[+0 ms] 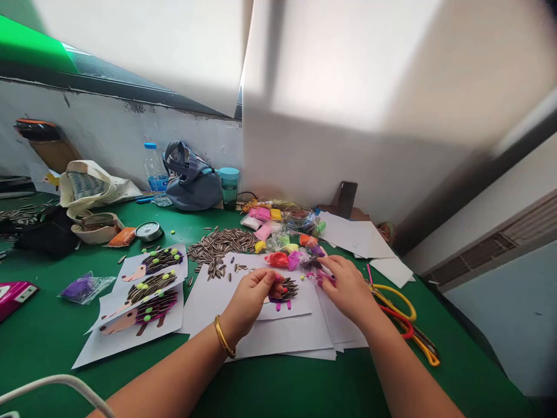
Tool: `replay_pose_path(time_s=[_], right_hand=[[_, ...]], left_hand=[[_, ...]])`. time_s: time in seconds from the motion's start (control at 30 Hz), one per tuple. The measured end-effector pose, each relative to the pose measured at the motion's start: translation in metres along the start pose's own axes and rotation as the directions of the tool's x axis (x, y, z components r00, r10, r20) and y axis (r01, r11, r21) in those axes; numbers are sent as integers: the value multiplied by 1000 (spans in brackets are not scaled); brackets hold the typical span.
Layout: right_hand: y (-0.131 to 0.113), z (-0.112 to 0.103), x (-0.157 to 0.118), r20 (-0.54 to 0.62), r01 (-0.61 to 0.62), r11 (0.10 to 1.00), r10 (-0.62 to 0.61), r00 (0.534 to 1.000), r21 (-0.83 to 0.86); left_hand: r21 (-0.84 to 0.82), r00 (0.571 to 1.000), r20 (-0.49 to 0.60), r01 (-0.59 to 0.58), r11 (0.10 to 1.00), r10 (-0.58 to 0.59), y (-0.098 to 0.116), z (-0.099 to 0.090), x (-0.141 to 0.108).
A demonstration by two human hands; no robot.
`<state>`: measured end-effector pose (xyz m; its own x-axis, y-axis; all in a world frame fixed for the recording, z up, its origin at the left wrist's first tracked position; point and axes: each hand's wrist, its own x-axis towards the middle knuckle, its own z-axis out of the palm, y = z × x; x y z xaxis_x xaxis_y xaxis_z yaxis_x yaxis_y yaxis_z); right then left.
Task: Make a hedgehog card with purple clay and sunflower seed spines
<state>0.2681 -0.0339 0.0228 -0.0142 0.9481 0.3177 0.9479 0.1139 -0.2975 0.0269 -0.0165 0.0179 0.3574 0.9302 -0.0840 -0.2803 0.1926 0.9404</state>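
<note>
Along the back edge of the green counter (278,389), a plastic water bottle (155,168) stands beside a grey bag (191,180) and a teal cup (229,187), while a cream cloth bag (93,188) lies slumped near the back left corner and a pink case (15,299) sits at the left edge.

This was a craft workspace, set up for handwork: a green table (278,386) against a white wall (130,139) held sunflower seeds (221,245), packets of clay (274,226), scissors (394,302) and paper hedgehog collages (145,293), with a water bottle (155,168) and bag (194,184) behind.
</note>
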Motion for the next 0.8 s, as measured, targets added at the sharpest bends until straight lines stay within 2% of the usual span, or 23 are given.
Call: replay_pose_path(time_s=[0.2, 0.33, 0.4, 0.63, 0.8], right_hand=[[-41, -16, 6, -51, 195, 928, -188, 981, 318], [-68, -11, 7, -53, 280, 819, -294, 954, 500], [-76, -4, 5, -63, 292, 789, -309, 949, 540], [-71, 13, -6, -167, 313, 763, -266, 949, 565], [-68, 12, -10, -203, 356, 719, -295, 934, 596]], left_hand=[[-103, 1000, -5, 22, 994, -23, 3, 1, 2], [-91, 1000, 3, 1, 996, -1, 5, 1, 2], [-66, 1000, 21, -4, 998, 5, 4, 1, 1], [100, 997, 79, -30, 995, 22, 3, 4, -1], [318, 972, 236, -67, 946, -10, 9, 5, -6]])
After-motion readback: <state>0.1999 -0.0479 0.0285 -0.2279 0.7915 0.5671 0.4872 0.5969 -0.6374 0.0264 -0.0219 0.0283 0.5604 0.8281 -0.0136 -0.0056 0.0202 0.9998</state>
